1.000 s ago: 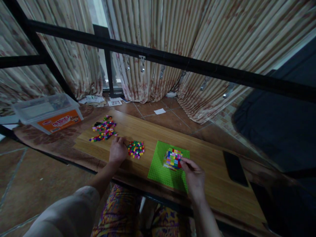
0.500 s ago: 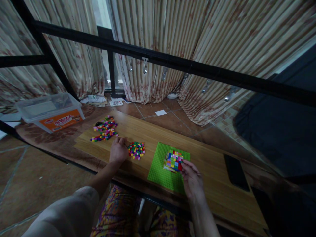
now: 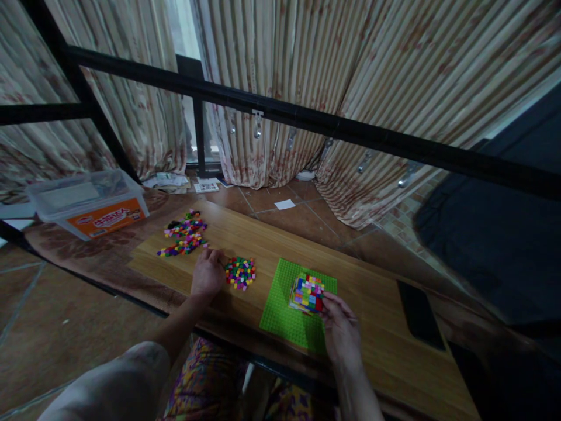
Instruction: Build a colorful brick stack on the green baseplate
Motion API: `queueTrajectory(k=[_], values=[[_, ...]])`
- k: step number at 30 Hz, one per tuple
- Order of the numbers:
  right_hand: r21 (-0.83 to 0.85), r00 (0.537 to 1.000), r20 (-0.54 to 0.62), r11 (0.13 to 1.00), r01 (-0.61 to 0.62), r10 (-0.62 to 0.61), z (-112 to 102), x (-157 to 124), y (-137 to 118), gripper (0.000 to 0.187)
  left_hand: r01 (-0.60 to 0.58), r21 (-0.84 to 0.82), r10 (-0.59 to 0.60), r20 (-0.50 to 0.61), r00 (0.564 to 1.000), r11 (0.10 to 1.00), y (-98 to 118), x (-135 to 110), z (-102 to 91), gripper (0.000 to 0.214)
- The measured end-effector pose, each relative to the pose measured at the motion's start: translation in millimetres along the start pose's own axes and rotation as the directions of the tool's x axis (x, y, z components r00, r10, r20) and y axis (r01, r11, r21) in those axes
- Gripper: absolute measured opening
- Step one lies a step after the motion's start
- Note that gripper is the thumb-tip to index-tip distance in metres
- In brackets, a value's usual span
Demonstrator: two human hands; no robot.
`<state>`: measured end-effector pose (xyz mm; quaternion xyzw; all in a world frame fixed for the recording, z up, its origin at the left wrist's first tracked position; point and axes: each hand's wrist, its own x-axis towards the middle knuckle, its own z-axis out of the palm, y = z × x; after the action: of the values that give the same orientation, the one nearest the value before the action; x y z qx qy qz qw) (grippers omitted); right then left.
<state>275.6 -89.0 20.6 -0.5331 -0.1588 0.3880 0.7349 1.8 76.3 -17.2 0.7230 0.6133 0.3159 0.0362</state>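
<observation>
A small block of many-coloured bricks (image 3: 307,291) stands on a green baseplate (image 3: 280,310) on the wooden table (image 3: 372,304). My right hand (image 3: 339,330) rests at the block's right side, fingertips pinched against a red brick at its edge. My left hand (image 3: 207,275) lies on the table with its fingers curled, touching the left edge of a small pile of loose coloured bricks (image 3: 240,272). A larger scatter of coloured bricks (image 3: 183,233) lies farther back on the left.
A dark phone (image 3: 419,314) lies on the table's right part. A clear plastic box with an orange label (image 3: 87,202) sits on the floor at left. A black metal frame bar (image 3: 307,120) crosses in front of striped curtains (image 3: 350,70). Papers lie on the tiled floor.
My right hand has settled slightly lower beside the brick block. The view has shifted a little; my left hand stays by the small pile.
</observation>
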Motion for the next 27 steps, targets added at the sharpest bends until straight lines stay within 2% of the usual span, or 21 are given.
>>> queueTrajectory(k=[10, 18, 21, 24, 27], values=[[-0.051, 0.999, -0.016, 0.998, 0.039, -0.040, 1, -2, 0, 0.020, 0.027, -0.003, -0.027, 0.015, 1.000, 1.000, 0, -1, -0.9, 0.032], [-0.069, 0.999, 0.034, 0.997, 0.028, -0.026, 2, -2, 2, 0.017, 0.022, -0.011, -0.022, 0.015, 1.000, 1.000, 1, -1, -2.5, 0.029], [-0.082, 0.999, 0.026, 0.996, 0.034, -0.032, -2, -2, 0, 0.022, 0.028, -0.015, -0.028, 0.013, 1.000, 0.999, 2, -1, -2.4, 0.030], [-0.160, 0.987, -0.056, 0.977, 0.142, -0.153, -3, -8, -10, 0.027, 0.031, -0.052, -0.030, 0.014, 0.999, 0.998, 4, -2, -1.8, 0.032], [-0.320, 0.942, -0.100, 0.907, 0.273, -0.319, 7, -24, -23, 0.025, 0.040, -0.063, -0.040, 0.014, 0.999, 0.997, 5, -3, -1.0, 0.032]])
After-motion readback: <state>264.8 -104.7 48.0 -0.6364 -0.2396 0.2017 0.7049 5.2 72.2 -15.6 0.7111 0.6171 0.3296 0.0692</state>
